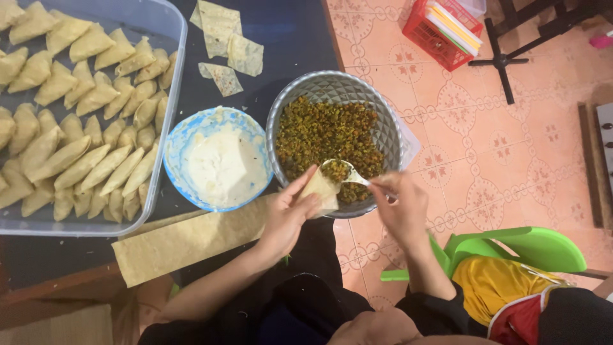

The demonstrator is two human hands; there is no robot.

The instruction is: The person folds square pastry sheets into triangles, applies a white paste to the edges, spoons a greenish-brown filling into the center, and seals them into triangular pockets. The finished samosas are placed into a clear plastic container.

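Two hands work over a metal bowl (383, 121) of filling: the left hand (288, 214) curls closed around a folded pastry cone (322, 190). The right hand (401, 207) pinches a spoon (341, 172) heaped with filling, touching the cone's mouth.

A pale pastry cone (321, 189), folded from thin dough with its open mouth turned up toward the right, sits over the near rim of the bowl. A metal spoon (341, 171), heaped with greenish-brown minced filling, lies tilted with its bowl just at the cone's mouth. The silver faceted bowl (383, 118) holds a mass of the same crumbly filling.
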